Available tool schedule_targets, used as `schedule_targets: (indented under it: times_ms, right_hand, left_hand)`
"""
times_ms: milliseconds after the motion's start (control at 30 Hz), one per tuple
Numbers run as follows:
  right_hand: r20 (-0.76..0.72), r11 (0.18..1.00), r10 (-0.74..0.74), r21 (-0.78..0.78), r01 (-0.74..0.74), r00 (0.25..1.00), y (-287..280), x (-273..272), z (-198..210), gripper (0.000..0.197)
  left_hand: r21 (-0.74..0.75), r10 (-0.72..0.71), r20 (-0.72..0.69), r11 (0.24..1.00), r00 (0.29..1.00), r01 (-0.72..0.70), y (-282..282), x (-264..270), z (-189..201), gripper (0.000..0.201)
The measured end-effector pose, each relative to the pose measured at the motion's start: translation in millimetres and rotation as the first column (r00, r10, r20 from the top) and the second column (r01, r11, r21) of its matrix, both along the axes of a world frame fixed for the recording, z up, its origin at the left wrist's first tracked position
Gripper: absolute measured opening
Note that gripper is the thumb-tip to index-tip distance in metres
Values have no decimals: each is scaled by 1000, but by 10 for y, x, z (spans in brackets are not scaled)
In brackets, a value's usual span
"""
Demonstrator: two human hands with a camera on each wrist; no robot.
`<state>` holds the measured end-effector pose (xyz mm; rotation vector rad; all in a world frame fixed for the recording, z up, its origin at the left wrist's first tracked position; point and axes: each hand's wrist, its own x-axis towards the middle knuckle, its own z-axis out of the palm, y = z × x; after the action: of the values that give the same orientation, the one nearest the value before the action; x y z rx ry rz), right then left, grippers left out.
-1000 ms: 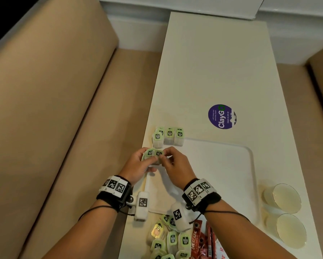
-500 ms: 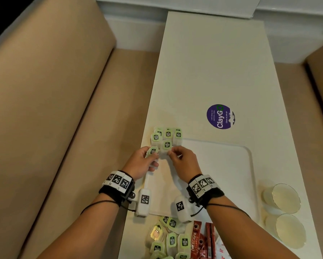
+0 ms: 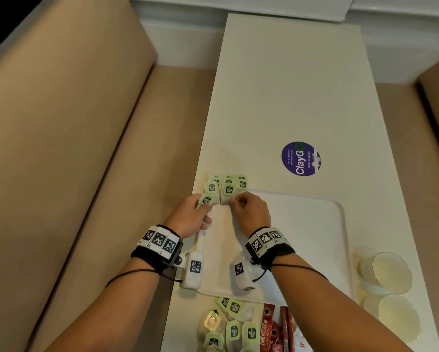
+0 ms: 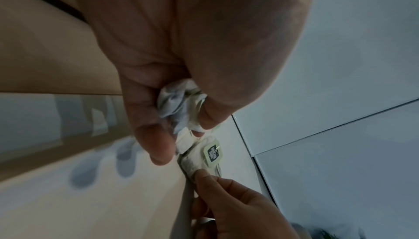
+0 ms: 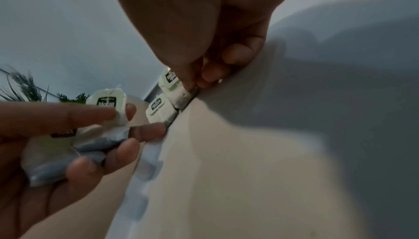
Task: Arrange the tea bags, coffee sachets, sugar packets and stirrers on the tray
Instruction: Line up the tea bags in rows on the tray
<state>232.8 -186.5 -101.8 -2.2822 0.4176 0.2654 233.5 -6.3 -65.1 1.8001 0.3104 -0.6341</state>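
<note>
A white tray (image 3: 302,224) lies on the white table. Several green-tagged tea bags (image 3: 226,184) stand in rows at its far left corner. My left hand (image 3: 203,207) grips a small bunch of tea bags (image 3: 206,200) just left of that corner; the left wrist view shows them crumpled (image 4: 179,103) between thumb and fingers. My right hand (image 3: 235,203) pinches one tea bag (image 3: 228,193) by its near edge, and the bag rests at the tray's rim in the front row (image 5: 174,88). The left hand's bunch (image 5: 106,103) also appears in the right wrist view.
A loose pile of tea bags (image 3: 228,326) and red Nescafe sachets (image 3: 272,331) lies at the table's near edge. Two paper cups (image 3: 388,273) stand right of the tray. A purple sticker (image 3: 299,158) is beyond it. A beige bench (image 3: 86,199) runs along the left.
Both hands moved away from me to the tray's far left corner. The right hand took one tea bag from the left hand's bunch and lowered it into the front row.
</note>
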Motion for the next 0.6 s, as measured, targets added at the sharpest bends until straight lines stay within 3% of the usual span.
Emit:
schedule_targets:
  times_ms: [333, 467, 600]
  right_hand:
    - [-63, 996, -12, -93, 6, 998, 75, -8, 97, 25]
    - [-65, 1000, -30, 2, 30, 997, 64, -41, 117, 25]
    - [32, 973, 33, 228, -39, 999, 46, -130, 168, 28]
  left_hand:
    - [-51, 42, -5, 998, 999, -42, -7, -11, 3, 13]
    - [-96, 58, -25, 994, 998, -60, -8, -26, 35, 12]
    - [-100, 26, 0, 995, 1000, -26, 9, -25, 35, 7]
